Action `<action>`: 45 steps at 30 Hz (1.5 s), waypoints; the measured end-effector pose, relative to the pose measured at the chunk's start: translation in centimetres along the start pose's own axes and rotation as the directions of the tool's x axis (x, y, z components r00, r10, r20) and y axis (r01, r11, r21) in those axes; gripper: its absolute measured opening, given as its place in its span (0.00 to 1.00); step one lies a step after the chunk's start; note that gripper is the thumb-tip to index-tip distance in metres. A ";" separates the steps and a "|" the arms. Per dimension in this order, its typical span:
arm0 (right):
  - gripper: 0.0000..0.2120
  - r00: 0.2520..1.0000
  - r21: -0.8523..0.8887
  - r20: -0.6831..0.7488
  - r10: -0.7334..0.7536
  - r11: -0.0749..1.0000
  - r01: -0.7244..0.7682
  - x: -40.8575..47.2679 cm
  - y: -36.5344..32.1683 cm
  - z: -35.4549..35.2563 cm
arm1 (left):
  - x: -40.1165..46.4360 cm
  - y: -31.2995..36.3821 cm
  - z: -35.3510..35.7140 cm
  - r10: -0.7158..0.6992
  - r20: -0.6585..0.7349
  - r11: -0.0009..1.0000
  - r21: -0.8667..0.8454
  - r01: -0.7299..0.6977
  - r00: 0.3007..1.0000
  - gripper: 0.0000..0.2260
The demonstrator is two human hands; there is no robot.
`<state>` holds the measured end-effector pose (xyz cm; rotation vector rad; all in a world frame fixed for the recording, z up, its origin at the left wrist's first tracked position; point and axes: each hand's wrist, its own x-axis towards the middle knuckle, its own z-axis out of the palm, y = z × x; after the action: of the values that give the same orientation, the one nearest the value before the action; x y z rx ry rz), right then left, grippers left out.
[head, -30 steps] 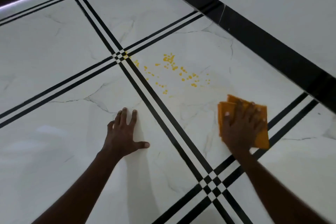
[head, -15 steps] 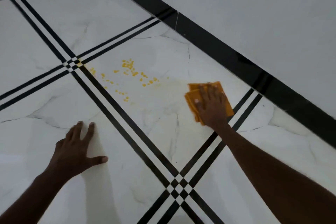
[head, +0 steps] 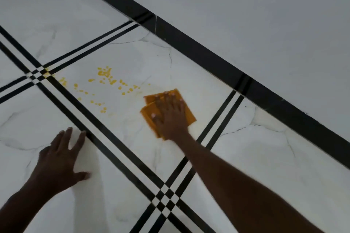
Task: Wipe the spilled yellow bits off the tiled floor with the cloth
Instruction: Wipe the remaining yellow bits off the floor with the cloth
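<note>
My left hand [head: 60,159] lies flat on the white tiled floor [head: 255,157], with my fingers straight and spread apart, holding nothing. Past it run black stripes [head: 113,145] across the tiles. Next come the yellow bits [head: 106,79], scattered on the tile between the stripes and the cloth. My right hand [head: 171,117] presses flat on the folded orange cloth [head: 186,111], fingers straight and a little apart. The cloth sits just beside the nearest bits. A black band [head: 208,51] runs under the white wall [head: 265,15].
</note>
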<state>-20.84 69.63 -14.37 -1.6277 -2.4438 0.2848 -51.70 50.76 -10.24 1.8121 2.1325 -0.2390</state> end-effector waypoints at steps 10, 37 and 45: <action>0.35 0.610 0.039 -0.216 0.763 0.631 -0.775 -9.6 1.9 -1.8 | 2.0 7.8 -0.4 0.223 0.003 0.975 0.007 -0.223 0.975 0.58; 0.36 0.946 -0.059 -0.095 0.311 0.947 -0.317 2.9 4.8 -0.8 | -0.2 -0.9 -1.4 0.028 0.007 1.000 -0.013 -0.028 1.000 0.58; 0.37 0.983 -0.002 -0.019 0.183 0.983 -0.183 -15.0 -14.6 1.4 | -1.3 -1.3 -1.1 -0.037 0.110 0.999 0.026 0.034 0.993 0.63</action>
<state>-28.46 50.20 -12.67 -1.8510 -2.2852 0.2909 -52.92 49.68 -8.89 1.7328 2.0951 -0.3670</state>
